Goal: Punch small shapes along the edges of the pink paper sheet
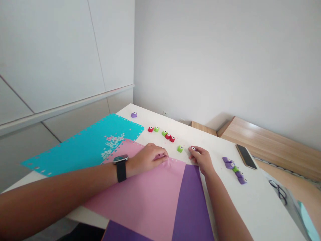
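My left hand (147,159), with a black-strapped smartwatch (120,167) on the wrist, pinches the punched edge of a pink paper sheet (140,197). Something small may sit in its fingertips, but the fingers hide it. My right hand (201,159) grips a small craft punch (193,148) with a white top, near the sheet's corner. A green punch (180,149) stands just left of it. A purple paper sheet (192,204) lies under my right forearm. A teal sheet (82,150) with holes along its edges carries white punched paper bits (112,144).
Red and green punches (164,134) stand in a row on the white table (255,214), with a purple punch (133,114) at the far corner. More purple and green punches (234,170) stand right, near a phone (246,156). A wooden surface (273,144) lies beyond the table.
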Available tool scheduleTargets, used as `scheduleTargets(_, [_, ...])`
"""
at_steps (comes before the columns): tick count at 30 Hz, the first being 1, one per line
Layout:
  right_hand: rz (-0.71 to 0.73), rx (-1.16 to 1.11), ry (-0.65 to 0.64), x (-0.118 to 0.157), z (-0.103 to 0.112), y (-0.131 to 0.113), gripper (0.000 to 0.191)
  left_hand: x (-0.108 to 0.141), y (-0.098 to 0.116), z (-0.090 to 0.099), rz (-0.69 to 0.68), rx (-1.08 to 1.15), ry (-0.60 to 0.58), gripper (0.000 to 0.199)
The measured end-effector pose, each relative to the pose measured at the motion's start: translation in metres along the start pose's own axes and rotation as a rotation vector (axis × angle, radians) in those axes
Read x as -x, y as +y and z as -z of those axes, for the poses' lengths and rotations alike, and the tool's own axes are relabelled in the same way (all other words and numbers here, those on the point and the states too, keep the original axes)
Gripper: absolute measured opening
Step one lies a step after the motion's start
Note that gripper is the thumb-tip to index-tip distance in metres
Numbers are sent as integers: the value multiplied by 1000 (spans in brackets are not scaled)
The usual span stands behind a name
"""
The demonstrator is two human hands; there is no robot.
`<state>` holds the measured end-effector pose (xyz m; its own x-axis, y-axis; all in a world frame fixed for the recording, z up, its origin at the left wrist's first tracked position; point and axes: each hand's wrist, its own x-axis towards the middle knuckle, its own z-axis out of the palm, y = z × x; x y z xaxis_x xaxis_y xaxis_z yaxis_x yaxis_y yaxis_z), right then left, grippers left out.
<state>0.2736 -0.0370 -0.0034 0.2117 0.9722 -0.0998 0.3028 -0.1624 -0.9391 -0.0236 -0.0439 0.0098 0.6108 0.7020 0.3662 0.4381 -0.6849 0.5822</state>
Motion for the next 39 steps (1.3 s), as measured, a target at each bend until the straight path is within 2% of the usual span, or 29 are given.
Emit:
scheduleTargets(2, [62, 113, 35, -5, -2, 0, 63, 0, 1, 0, 2, 0, -9, 15])
scheduleTargets(6, [265, 380, 90, -14, -6, 3, 50, -2, 5, 3, 11, 7, -17, 14])
scheduleTargets(9, [411, 503, 71, -16, -11, 5, 42, -2, 8, 5, 18, 19, -18, 15])
scheduleTargets(11, [466, 528, 54, -16, -8, 4, 43, -2, 9, 7, 14, 28, -14, 14])
scheduleTargets(12, [472, 531, 67, -17, -2, 3, 45, -2, 10, 7, 12, 31, -11, 13])
scheduleTargets(14, [436, 555, 171, -17, 19, 2, 49, -2, 10, 7, 12, 33, -7, 12])
scheduleTargets(16, [348, 661, 358, -16, 53, 4, 48, -1, 9, 7, 17, 30, -4, 12])
scheduleTargets(18, [240, 894, 530, -14, 92, 11, 44, -1, 8, 7, 18, 28, -7, 13])
scheduleTargets(19, [162, 1022, 533, -11, 112, 15, 41, -1, 8, 7, 16, 27, -7, 14])
scheduleTargets(22, [45, 1092, 489, -4, 159, 28, 31, -1, 8, 7, 9, 26, -5, 15])
scheduleTargets(25, [-27, 1133, 414, 0, 184, 40, 34, -1, 7, 7, 12, 36, -4, 16])
scheduleTargets(31, [-30, 1166, 263, -7, 191, 52, 40, 0, 6, 5, 11, 36, 2, 15])
scheduleTargets(39, [-70, 1182, 166, -6, 191, 52, 29, -1, 6, 6, 3, 37, 9, 13])
